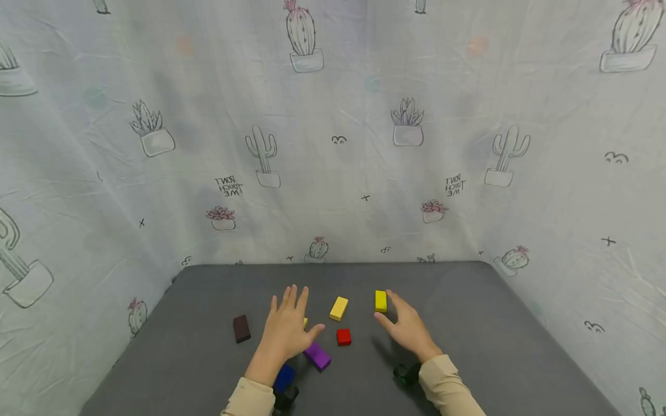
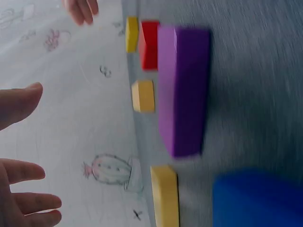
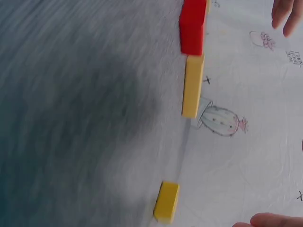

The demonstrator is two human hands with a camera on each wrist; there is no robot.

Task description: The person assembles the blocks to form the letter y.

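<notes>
My left hand hovers over the table with fingers spread and thumb out to the side, holding nothing. Just by its thumb lies a purple block, and a blue block sits below the wrist. A yellow block is mostly hidden behind this hand; the left wrist view shows more of that yellow block. Over on the right, my right hand is raised, thumb and fingers apart, and grips nothing. Its fingertips overlap the edge of a bright yellow block in the head view.
Between the hands lie a red block and a pale yellow block. A dark brown block is left of my left hand. The grey table backs onto a cactus-print curtain.
</notes>
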